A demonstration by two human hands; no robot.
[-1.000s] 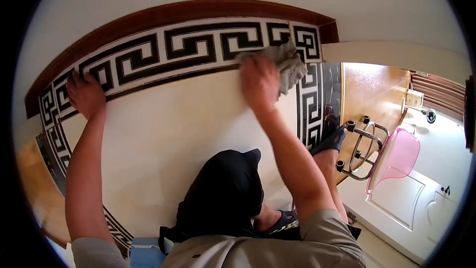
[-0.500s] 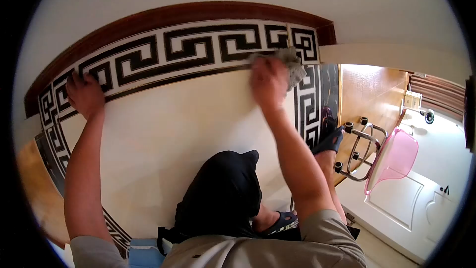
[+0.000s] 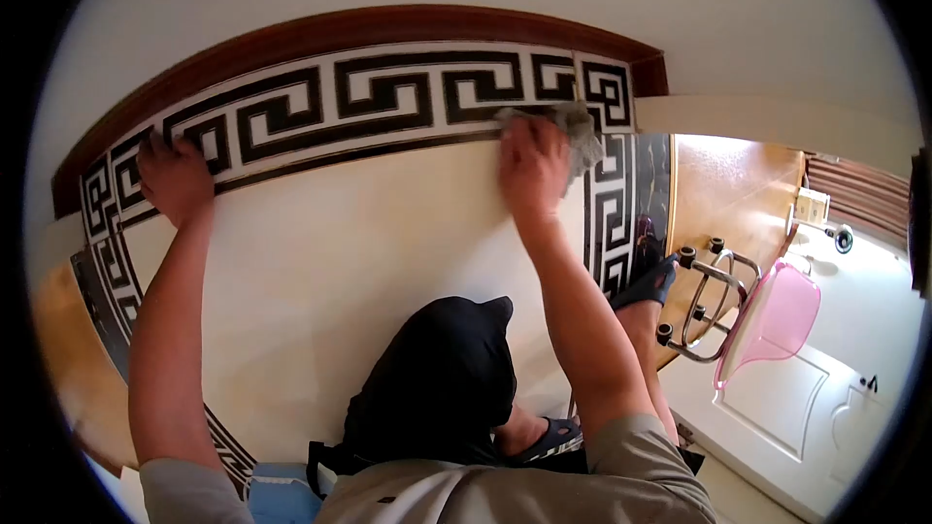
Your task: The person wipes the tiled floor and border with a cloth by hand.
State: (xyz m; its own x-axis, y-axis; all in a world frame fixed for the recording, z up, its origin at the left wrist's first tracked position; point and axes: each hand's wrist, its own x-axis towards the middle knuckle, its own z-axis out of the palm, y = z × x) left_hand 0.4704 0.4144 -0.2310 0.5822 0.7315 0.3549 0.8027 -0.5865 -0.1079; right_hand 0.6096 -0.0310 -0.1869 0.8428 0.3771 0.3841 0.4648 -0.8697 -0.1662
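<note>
Under my right hand [image 3: 534, 165] is a crumpled grey cloth [image 3: 582, 144], pressed against the floor at the right end of the black-and-white patterned border [image 3: 383, 95]. My fingers curl over the cloth's left part, and the hand is a little blurred. My left hand [image 3: 177, 180] leans on the same border toward its left end. Its fingers are spread on the tile and hold nothing. Between my arms lies the plain cream floor tile [image 3: 359, 223].
A dark red-brown skirting strip [image 3: 417, 19] runs along the wall beyond the border. To the right stand a chrome-legged stool [image 3: 718, 296] with a pink plastic piece [image 3: 782, 311] and a white door [image 3: 777, 408]. My bent knee [image 3: 432, 359] and sandalled foot [image 3: 539, 437] are close below.
The view has shifted slightly. My right hand and the cloth have moved a little toward me, still at the border's right end. My left hand stays planted on the border.
</note>
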